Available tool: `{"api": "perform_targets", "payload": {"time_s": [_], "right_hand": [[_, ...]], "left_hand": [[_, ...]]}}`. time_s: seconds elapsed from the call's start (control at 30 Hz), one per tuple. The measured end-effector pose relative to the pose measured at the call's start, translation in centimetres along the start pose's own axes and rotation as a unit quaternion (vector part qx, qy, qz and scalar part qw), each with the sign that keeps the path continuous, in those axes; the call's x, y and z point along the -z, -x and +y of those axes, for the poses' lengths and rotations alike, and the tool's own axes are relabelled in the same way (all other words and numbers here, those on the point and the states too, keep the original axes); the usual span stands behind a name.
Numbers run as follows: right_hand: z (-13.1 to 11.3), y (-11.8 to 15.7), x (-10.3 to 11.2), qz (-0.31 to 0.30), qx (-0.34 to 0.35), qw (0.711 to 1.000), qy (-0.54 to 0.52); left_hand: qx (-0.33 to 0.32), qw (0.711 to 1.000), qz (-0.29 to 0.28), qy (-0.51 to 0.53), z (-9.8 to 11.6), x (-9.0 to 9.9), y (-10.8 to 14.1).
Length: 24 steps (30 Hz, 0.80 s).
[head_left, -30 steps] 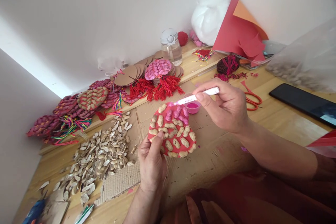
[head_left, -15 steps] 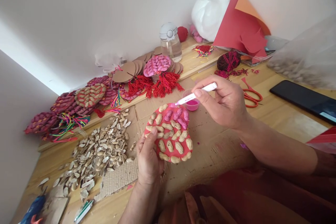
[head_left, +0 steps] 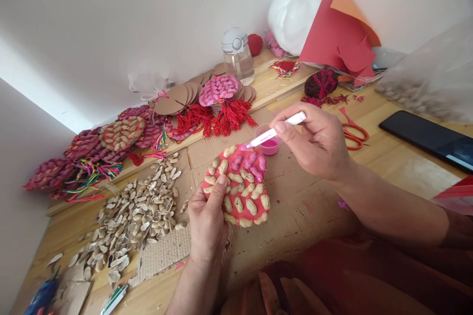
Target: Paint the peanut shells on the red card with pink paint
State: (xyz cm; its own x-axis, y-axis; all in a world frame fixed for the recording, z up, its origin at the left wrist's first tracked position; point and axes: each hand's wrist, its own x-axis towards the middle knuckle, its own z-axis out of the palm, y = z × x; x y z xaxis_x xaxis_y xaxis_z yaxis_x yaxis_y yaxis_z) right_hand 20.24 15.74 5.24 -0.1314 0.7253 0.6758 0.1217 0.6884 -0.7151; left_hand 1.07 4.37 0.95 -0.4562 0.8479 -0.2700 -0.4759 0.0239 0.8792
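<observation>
Compared with a second ago, my disc sits a touch lower against the table, yet the pen is still at its far edge, tip on a pinkened peanut. My left hand is closed on the disc's near-left side, thumb flat on top, the fingers beneath hidden; my right hand pinches the slim white barrel between thumb and forefinger. And what texture here: ridged, waisted peanuts over smooth red, a few glossy magenta, the rest bare tan! Just beyond, a clear cup of bright pink stands on creased cardboard; leftward, curled, brittle shells heap up.
</observation>
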Motion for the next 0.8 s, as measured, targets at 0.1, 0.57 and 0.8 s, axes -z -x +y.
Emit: {"api": "perform_targets", "payload": {"time_s": [0.1,0.57,0.8], "right_hand": [[-0.03,0.05,-0.06,-0.008,-0.013,0.999,-0.036],[-0.36,-0.02,0.13,-0.008,0.000,1.000,-0.029],[-0.47,-0.03,0.13,-0.004,-0.020,1.000,-0.019]], "left_hand": [[-0.007,1.000,0.008,-0.008,0.19,-0.01,0.07],[-0.007,1.000,0.013,-0.003,0.42,-0.07,0.04],[-0.016,1.000,0.011,-0.009,0.50,-0.11,0.05]]}}
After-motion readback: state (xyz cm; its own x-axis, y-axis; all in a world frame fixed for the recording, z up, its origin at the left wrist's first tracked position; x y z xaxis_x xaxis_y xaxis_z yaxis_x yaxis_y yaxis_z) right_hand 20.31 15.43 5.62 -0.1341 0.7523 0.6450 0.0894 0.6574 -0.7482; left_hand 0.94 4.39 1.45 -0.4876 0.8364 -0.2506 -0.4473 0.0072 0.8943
